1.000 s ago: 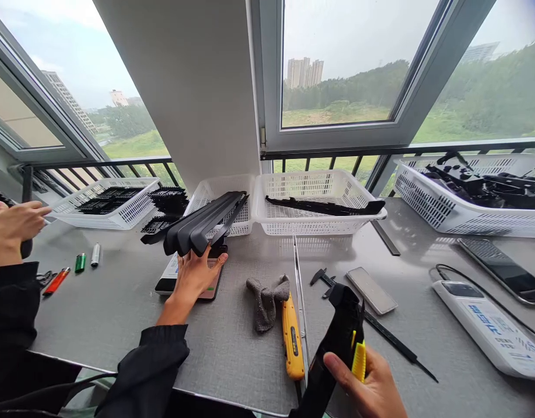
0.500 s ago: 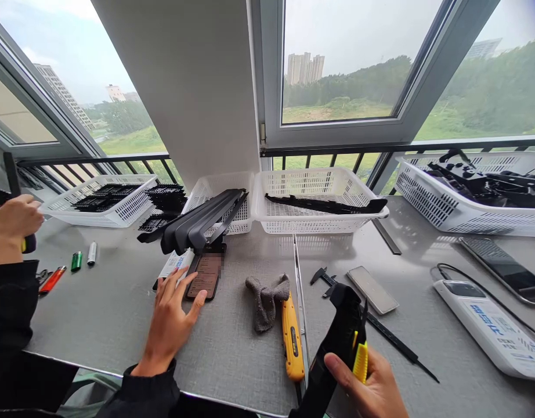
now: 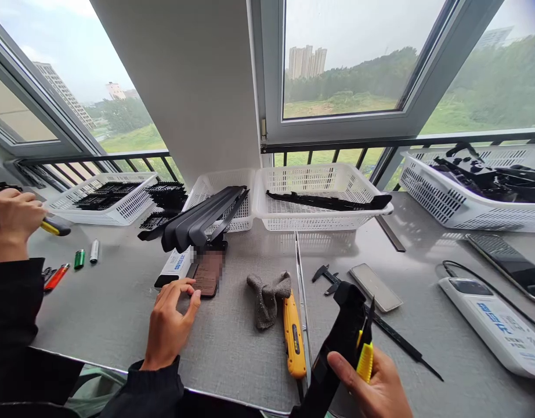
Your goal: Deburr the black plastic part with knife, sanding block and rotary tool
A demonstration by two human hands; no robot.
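My left hand [image 3: 169,322] is palm-down with its fingers bent, thumb and index fingertip slightly apart. It is empty, at the lower left edge of a phone [image 3: 206,278] with a lit screen. In my right hand [image 3: 378,386] are a long black plastic part [image 3: 337,339] and a yellow utility knife [image 3: 365,360] with a dark pointed blade. The thumb lies over the part; the other fingers are mostly hidden behind. Several curved black plastic strips [image 3: 202,217] rest across a white basket [image 3: 221,177], their near ends overhanging the phone.
Between my hands lie a knotted grey cloth [image 3: 267,302] and a yellow corded tool [image 3: 295,342]. Calipers [image 3: 393,334] and a pale slab [image 3: 375,287] lie to the right. At far left, another person's hand [image 3: 13,215] holds a yellow-and-black tool [image 3: 54,226].
My left hand has drawn back from over the phone and its fingers have curled in. The other person's tool has swung into fuller view. My right hand keeps its hold.
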